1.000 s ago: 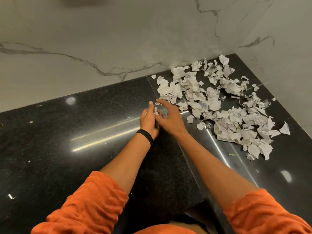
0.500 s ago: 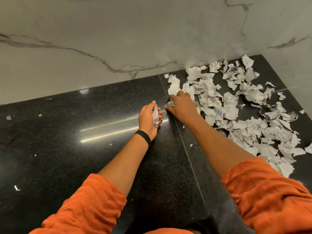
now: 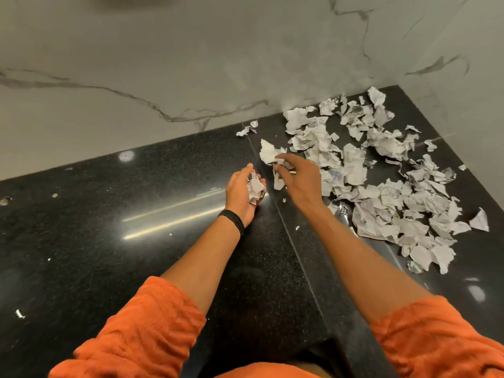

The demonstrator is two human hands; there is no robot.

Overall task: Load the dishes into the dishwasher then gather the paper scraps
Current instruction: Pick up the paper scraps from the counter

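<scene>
A wide scatter of torn white paper scraps (image 3: 387, 186) covers the right part of the black stone counter (image 3: 136, 214), up to the corner. My left hand (image 3: 241, 193), with a black band at the wrist, is cupped palm up and holds a small bunch of scraps (image 3: 255, 189). Just to its right, my right hand (image 3: 298, 178) is lifted above the counter and pinches a few scraps (image 3: 278, 174) at its fingertips, at the left edge of the pile. A larger scrap (image 3: 268, 154) lies just beyond those fingers.
A marble wall (image 3: 191, 64) runs behind the counter and another closes the right side. Two small scraps (image 3: 246, 129) lie apart near the back wall. Tiny crumbs dot the counter's left part. A seam (image 3: 289, 236) runs through the stone between my arms.
My right hand has lifted off the pile's edge with scraps pinched in it and moved toward my left hand. The left hand has turned more palm up with its bunch.
</scene>
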